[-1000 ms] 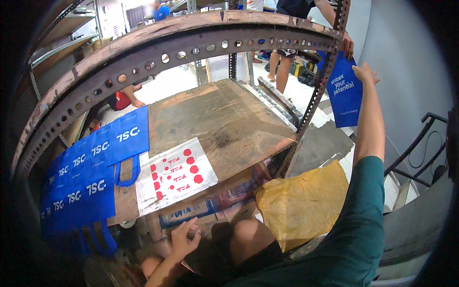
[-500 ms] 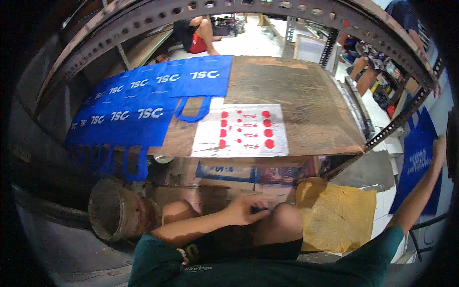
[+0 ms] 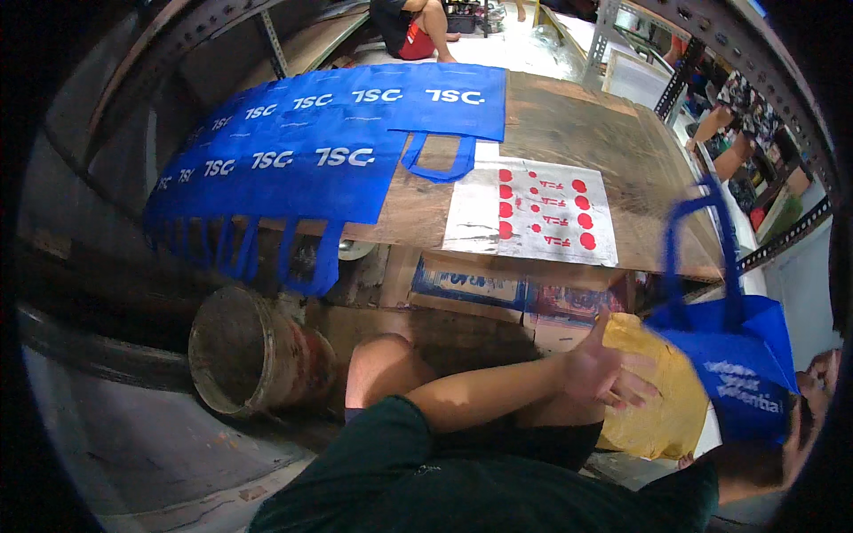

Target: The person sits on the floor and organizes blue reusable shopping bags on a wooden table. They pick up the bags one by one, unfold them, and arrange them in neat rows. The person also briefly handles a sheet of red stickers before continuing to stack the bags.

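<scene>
At the right, a blue tote bag [image 3: 746,364] with white printing and two loop handles is in my right hand [image 3: 810,395]. The fingers are closed at its lower right side, and its handles stick up over the table's corner. Reaching across my knees, my left hand [image 3: 611,369] is open, its fingers spread towards the bag and apart from it. Beneath that hand lies a yellow woven sack [image 3: 675,409]. Several blue bags [image 3: 355,182] with white prints overlap on the wooden tabletop [image 3: 569,107], their handles hanging off the front edge. A white sheet with red prints [image 3: 542,213] lies beside them.
A stained bucket [image 3: 227,355] stands at the left, near my knee. Flattened printed cardboard [image 3: 471,284] lies below the table's front edge. Perforated metal posts [image 3: 680,89] frame the workspace. Another person [image 3: 418,31] sits on the floor beyond the table.
My right hand has brought the blue bag in from the far right, closer to my body. My left hand has moved right, and its fingers have spread. The view has turned to the right.
</scene>
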